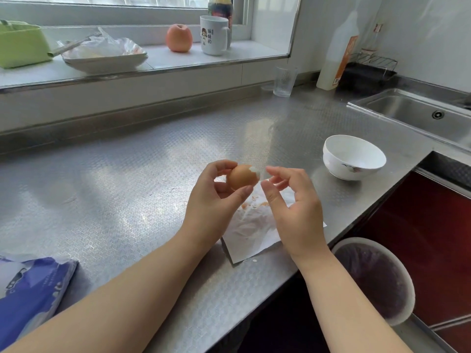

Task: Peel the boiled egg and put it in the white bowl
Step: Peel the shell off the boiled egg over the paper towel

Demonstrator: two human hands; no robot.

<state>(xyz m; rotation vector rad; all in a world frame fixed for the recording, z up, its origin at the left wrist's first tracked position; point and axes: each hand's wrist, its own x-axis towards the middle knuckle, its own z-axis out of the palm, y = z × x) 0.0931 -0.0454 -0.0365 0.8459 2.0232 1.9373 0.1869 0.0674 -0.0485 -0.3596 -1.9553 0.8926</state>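
Note:
My left hand (216, 200) holds a brown boiled egg (240, 177) above the steel counter, gripping it between thumb and fingers. A small white patch shows at the egg's right tip where shell has come off. My right hand (293, 200) hovers just right of the egg with its fingers curled and slightly apart; whether a shell bit sits between the fingertips I cannot tell. Below both hands lies a white paper napkin (252, 233) with a few brown shell fragments (254, 203). The white bowl (353, 156) stands empty on the counter to the right.
A sink (418, 113) is at the far right and a drinking glass (284, 81) near the back wall. A lined bin (377, 278) stands below the counter edge. A blue packet (30, 289) lies at the near left. The sill holds a mug (214, 35), an apple (179, 38) and a plate (104, 59).

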